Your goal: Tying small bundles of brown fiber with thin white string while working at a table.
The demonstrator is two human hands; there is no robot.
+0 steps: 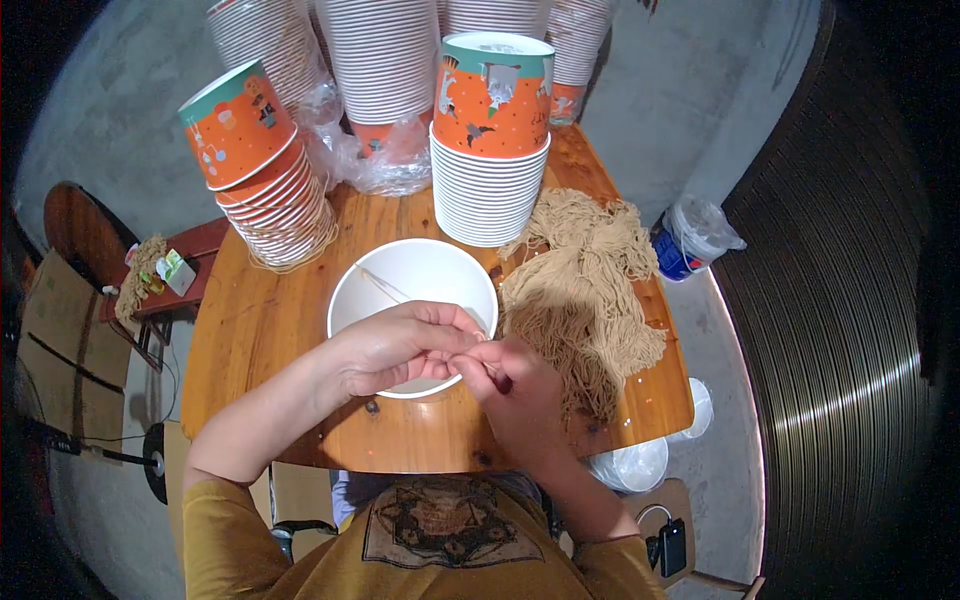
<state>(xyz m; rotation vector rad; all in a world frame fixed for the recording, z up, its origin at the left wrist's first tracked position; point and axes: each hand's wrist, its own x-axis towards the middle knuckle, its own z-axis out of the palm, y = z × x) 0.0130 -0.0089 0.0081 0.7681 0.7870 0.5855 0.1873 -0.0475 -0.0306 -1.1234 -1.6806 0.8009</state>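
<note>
Over a white paper tub (425,262) at the middle of the table, my left hand (405,345) and my right hand (510,385) meet, thumbs and fingers pinched together. A thin tan string (383,283) crosses the inside of the tub and runs toward my fingers. Its end is hidden in the pinch near the tub's right rim. To the right of my right hand lies a big loose heap of tan string (580,290). At the left, a tilted stack of orange and green paper tubs (240,125) has strings looped around its lower rims.
An upside-down stack of tubs (490,185) stands behind the white tub. Taller stacks (380,60) in clear plastic line the back. The wooden table (260,370) curves at its edges. A blue bucket (680,250) is on the right, and a phone (673,547) lies at lower right.
</note>
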